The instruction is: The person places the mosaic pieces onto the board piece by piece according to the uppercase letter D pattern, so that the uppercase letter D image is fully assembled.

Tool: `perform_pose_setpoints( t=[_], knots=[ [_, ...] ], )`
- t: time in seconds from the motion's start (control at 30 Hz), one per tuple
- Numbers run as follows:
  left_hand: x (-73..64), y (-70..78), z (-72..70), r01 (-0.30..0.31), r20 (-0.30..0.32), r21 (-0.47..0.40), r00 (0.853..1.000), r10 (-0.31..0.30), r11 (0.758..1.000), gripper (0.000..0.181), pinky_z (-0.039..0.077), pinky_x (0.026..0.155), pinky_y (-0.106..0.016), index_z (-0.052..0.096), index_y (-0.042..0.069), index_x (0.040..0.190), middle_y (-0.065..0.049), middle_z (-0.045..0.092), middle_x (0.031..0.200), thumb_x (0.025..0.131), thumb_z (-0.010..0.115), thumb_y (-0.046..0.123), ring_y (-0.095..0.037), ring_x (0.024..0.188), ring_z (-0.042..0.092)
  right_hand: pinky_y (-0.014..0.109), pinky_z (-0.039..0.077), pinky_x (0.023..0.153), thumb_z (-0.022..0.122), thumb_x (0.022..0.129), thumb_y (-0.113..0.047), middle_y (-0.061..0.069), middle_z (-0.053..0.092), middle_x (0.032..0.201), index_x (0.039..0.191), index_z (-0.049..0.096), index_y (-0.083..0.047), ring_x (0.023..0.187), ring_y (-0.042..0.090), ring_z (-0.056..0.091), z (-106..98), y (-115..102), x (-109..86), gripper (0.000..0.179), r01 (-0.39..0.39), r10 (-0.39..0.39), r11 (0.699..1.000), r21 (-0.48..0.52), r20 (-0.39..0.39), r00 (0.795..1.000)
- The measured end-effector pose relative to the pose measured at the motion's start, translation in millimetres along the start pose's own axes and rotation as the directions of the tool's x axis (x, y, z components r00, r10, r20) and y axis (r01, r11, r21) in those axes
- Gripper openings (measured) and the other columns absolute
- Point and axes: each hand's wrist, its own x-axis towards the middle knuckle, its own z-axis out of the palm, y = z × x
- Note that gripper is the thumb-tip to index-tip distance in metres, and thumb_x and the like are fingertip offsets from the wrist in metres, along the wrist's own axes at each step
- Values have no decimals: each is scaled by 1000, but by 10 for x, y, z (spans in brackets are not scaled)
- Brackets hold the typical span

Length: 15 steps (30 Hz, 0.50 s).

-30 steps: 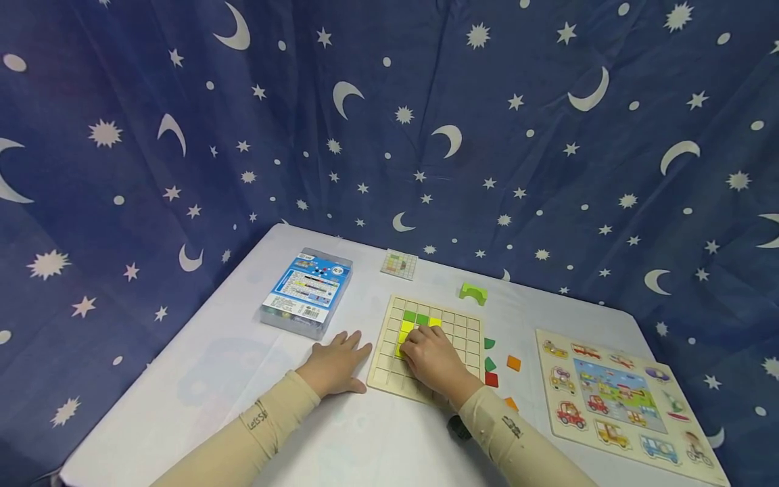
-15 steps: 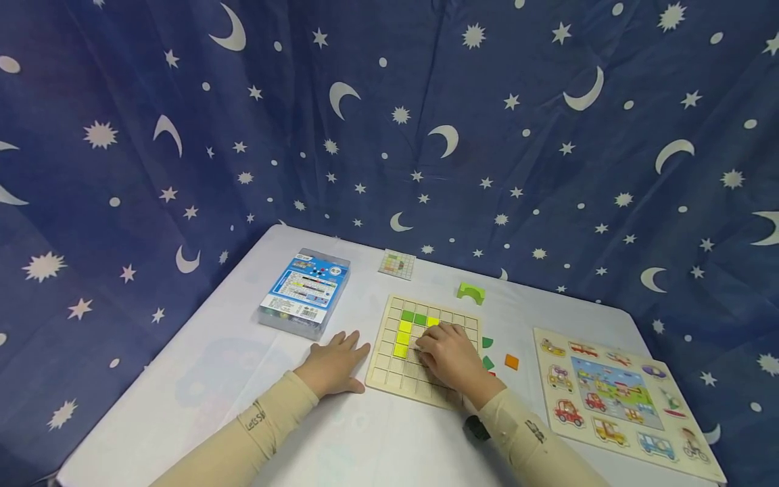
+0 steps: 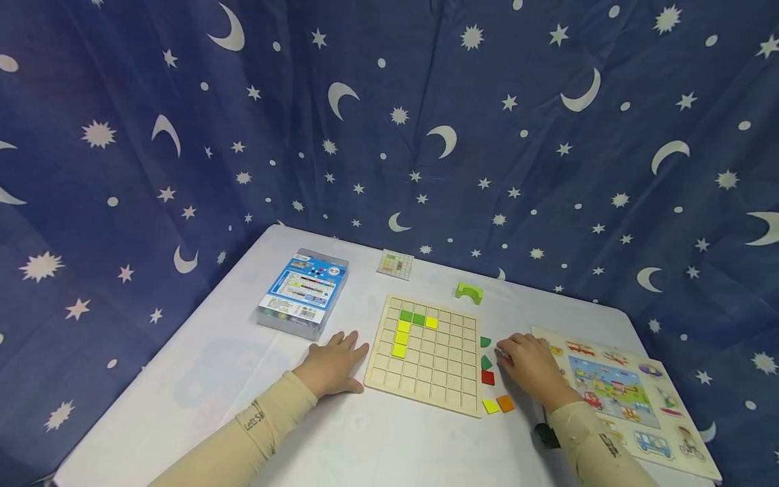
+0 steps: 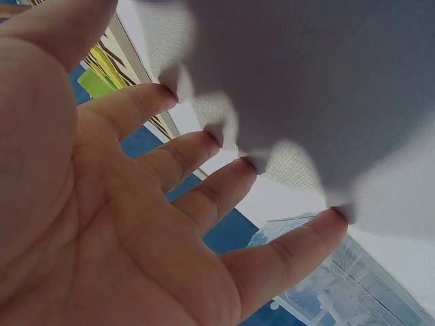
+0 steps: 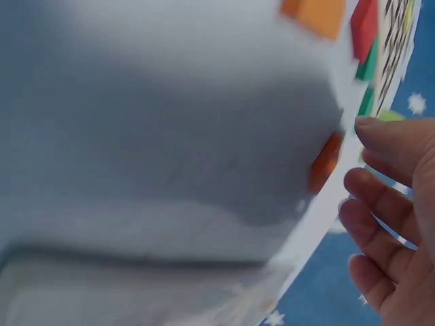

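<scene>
On the table lies a wooden grid board [image 3: 447,365], with green tiles [image 3: 406,316] and yellow tiles [image 3: 403,327] set in an L shape in its squares. Left of the board my left hand [image 3: 333,365] rests on the white cloth, fingers spread and fingertips down, holding nothing. Beyond the board's right edge, my right hand [image 3: 531,365] hovers with loosely bent fingers. An orange tile [image 5: 326,163] sits just by those fingers in the right wrist view, apart from them; in the head view the hand hides it. A red tile [image 3: 487,377] and green pieces [image 3: 485,363] lie between board and hand.
A yellow tile [image 3: 490,406] and another orange tile [image 3: 505,404] lie off the board's near right corner. A vehicle puzzle board [image 3: 615,392] lies right. Behind are a pattern card [image 3: 395,264] and a green arch block [image 3: 468,293]; a plastic box [image 3: 302,294] stands left.
My right hand has left the board and moved right, over the loose orange tile. A yellow tile beneath it earlier now shows in the column. The left hand stays put.
</scene>
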Motion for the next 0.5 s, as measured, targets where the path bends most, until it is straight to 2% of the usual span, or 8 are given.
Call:
perform_pose_setpoints(
  t=[0.1,0.17,0.33,0.5],
  knots=[
    [-3,-2,-8,-3,-4,-2,1000,3,1000,83,37,98,-73,50,14,146,-17,37,156,77,78,50,-42,144,32,63,38,103,83,79,-18,6,68,96,107,74,-10,99,32,62,16,118,-36,31,-31,31,1000,0,37,999],
    [-5,-3,-10,-6,-5,-3,1000,6,1000,83,37,98,-73,50,14,146,-17,37,156,77,78,50,-42,144,32,62,39,102,84,79,-18,6,68,94,106,74,-10,96,32,63,28,162,-50,30,-33,33,999,5,45,998],
    [-6,-5,-13,-8,-5,-4,1000,8,1000,83,37,97,-74,50,14,146,-17,37,156,77,77,50,-42,144,32,57,46,93,83,79,-16,1,65,86,102,75,-9,86,25,61,42,192,-51,25,-30,29,999,21,43,999],
    [7,-13,5,-3,0,0,1000,3,1000,83,37,98,-73,49,14,147,-16,36,157,77,77,50,-42,144,31,53,47,89,83,79,-15,-1,65,83,101,76,-9,83,23,61,46,188,-56,24,-21,20,1000,21,36,999]
  ],
)
